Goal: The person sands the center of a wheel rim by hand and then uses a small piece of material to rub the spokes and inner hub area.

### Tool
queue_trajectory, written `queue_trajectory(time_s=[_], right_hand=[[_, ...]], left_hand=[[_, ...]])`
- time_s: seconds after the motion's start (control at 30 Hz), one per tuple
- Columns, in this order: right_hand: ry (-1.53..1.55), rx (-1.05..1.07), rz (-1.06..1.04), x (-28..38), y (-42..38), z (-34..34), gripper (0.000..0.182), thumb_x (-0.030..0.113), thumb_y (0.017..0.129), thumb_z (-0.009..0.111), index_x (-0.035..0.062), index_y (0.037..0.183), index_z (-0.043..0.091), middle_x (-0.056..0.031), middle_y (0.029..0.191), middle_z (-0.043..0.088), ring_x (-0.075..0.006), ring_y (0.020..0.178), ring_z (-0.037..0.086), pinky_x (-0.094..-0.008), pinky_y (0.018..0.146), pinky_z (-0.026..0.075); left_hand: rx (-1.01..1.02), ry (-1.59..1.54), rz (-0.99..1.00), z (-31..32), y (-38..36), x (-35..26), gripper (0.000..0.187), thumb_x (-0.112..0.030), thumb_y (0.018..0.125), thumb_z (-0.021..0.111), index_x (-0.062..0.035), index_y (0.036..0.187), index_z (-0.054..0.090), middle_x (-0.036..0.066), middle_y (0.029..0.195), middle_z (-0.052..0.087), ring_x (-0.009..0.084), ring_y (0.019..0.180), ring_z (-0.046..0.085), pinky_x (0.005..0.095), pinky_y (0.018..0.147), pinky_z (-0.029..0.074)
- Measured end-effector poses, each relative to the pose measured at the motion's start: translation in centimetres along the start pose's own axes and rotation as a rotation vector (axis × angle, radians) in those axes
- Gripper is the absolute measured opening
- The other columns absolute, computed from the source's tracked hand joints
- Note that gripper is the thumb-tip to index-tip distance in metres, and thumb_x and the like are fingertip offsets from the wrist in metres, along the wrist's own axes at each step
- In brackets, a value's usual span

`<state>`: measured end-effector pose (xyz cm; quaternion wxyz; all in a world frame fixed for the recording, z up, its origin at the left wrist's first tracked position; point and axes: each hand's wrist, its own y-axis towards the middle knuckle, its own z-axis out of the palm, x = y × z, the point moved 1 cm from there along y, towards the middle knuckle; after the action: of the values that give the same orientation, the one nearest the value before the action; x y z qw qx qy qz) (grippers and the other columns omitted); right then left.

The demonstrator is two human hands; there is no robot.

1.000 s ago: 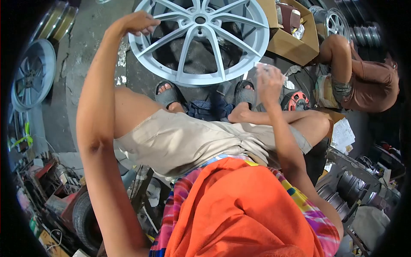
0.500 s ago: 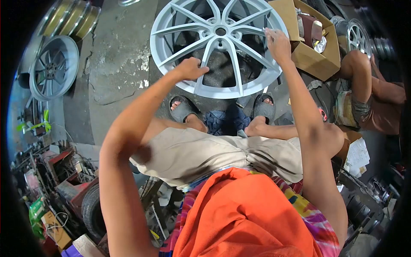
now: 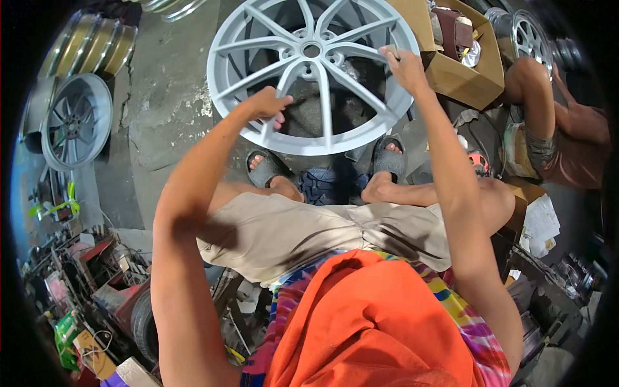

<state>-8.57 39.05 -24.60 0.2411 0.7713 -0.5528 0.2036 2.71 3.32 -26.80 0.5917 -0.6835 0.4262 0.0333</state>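
A pale grey multi-spoke wheel [image 3: 311,49] lies face up in front of my feet. My left hand [image 3: 267,106] is over its lower-left spokes, the thumb and fingers apart and no separate object visible in it; whether it touches the spoke is unclear. At the right side of the wheel, my right hand [image 3: 405,68] is closed, its fingertips pinched together beside the outer end of a spoke. What it pinches is too small to make out.
An open cardboard box [image 3: 464,80] with mixed items stands right of the wheel. Beyond it a person [image 3: 567,135] sits near another wheel [image 3: 530,40]. More wheels [image 3: 77,121] stand at the left, above tools and clutter [image 3: 116,284]. My sandalled feet [image 3: 264,169] are below the wheel.
The view has shifted, placing the wheel and both hands farther left in the picture. My left fingers look more spread, and my right hand is slightly farther from the hub.
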Motion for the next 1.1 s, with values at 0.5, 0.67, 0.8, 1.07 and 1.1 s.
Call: queue_trajectory(time_s=[0.5, 0.67, 0.8, 1.07, 1.1], right_hand=[[0.242, -0.088, 0.179, 5.0, -12.4, -2.0, 0.030, 0.027, 0.100, 0.066, -0.0032, 0.100, 0.071, -0.0189, 0.081, 0.068, -0.0348, 0.075, 0.066, -0.0439, 0.071, 0.050], [0.610, -0.034, 0.386, 5.0, -13.9, -1.3, 0.034, 0.034, 0.098, 0.071, 0.0022, 0.110, 0.077, -0.0083, 0.086, 0.075, -0.0146, 0.075, 0.068, -0.0337, 0.070, 0.052], [0.490, -0.003, 0.317, 5.4, -14.8, -1.4, 0.029, 0.027, 0.096, 0.074, 0.0002, 0.108, 0.076, -0.0051, 0.095, 0.076, -0.0091, 0.084, 0.068, -0.0261, 0.073, 0.052], [0.392, 0.039, 0.270, 5.4, -16.4, -1.1, 0.030, 0.029, 0.087, 0.079, 0.0006, 0.094, 0.071, -0.0059, 0.073, 0.067, -0.0132, 0.065, 0.054, -0.0339, 0.062, 0.047], [0.393, 0.044, 0.275, 6.1, -16.5, -0.9, 0.031, 0.029, 0.088, 0.079, 0.0001, 0.093, 0.068, -0.0086, 0.074, 0.066, -0.0158, 0.065, 0.054, -0.0342, 0.064, 0.048]], left_hand=[[-0.511, 0.892, 0.222, -4.1, -2.1, -3.5, 0.039, -0.031, 0.102, 0.058, 0.0018, 0.122, 0.064, 0.029, 0.114, 0.070, 0.0456, 0.108, 0.069, 0.0518, 0.095, 0.055], [-0.662, 0.893, 0.734, -1.4, -2.5, -3.2, 0.041, -0.018, 0.099, 0.057, 0.0049, 0.132, 0.058, 0.026, 0.129, 0.064, 0.0411, 0.120, 0.063, 0.0456, 0.105, 0.050], [-0.616, 1.202, 1.114, 0.0, -2.1, -2.5, 0.067, 0.000, 0.090, 0.057, 0.0036, 0.154, 0.038, 0.020, 0.156, 0.045, 0.0359, 0.139, 0.048, 0.0423, 0.119, 0.039], [-0.579, 1.410, 0.967, 1.1, -4.6, 0.0, 0.090, 0.007, 0.081, 0.059, -0.0038, 0.163, 0.023, 0.015, 0.167, 0.030, 0.0341, 0.145, 0.043, 0.0387, 0.117, 0.041], [-0.573, 1.397, 0.947, 1.3, -5.0, 0.4, 0.091, 0.007, 0.081, 0.059, -0.0044, 0.163, 0.022, 0.015, 0.168, 0.028, 0.0347, 0.146, 0.042, 0.0397, 0.116, 0.042]])
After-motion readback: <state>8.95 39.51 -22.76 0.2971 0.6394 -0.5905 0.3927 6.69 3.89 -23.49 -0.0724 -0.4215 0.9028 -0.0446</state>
